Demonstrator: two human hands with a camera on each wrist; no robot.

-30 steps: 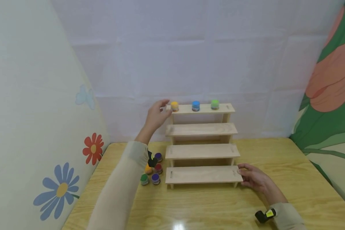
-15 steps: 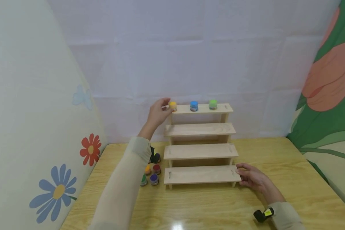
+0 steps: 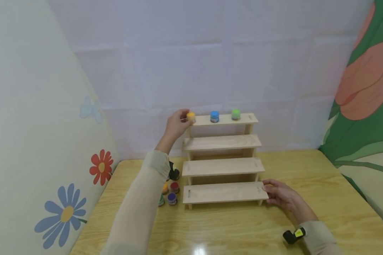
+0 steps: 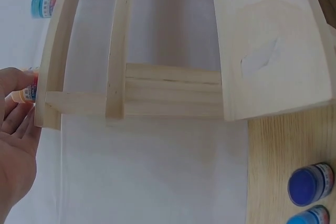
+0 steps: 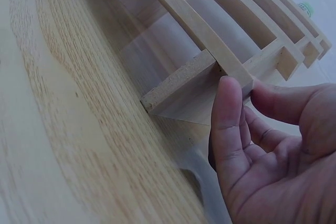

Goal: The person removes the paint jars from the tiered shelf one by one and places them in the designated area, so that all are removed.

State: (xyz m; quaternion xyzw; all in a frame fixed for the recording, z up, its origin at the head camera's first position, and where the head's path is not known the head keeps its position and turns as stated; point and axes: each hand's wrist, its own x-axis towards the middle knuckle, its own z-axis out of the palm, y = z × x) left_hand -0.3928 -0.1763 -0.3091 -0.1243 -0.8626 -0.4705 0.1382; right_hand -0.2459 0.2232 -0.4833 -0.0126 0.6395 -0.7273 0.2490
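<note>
My left hand [image 3: 176, 124] is at the left end of the top tier of a four-step wooden display rack [image 3: 223, 193]. Its thumb and fingers pinch a small paint jar with a yellow-orange lid [image 3: 191, 117], which stands on that tier. In the left wrist view, the thumb lies across the jar [image 4: 29, 92]. Farther right on the same tier stand a blue-lidded jar [image 3: 214, 116] and a light green-lidded jar [image 3: 236, 114]. Down at the lowest tier, my right hand [image 3: 285, 197] grips the board's right front corner; the right wrist view shows thumb and forefinger on the board's end [image 5: 231, 69].
Several more jars stand on the table left of the rack, among them a purple-lidded jar [image 3: 172, 198] and a dark red-lidded jar [image 3: 174, 187]; my left forearm partly hides the group. A white cloth [image 3: 166, 71] hangs behind. Painted panels [image 3: 60, 141] flank the wooden table [image 3: 229, 226].
My left fingers have closed in on the yellow-orange-lidded jar. My right hand keeps its grip on the rack corner. The head view has shifted slightly.
</note>
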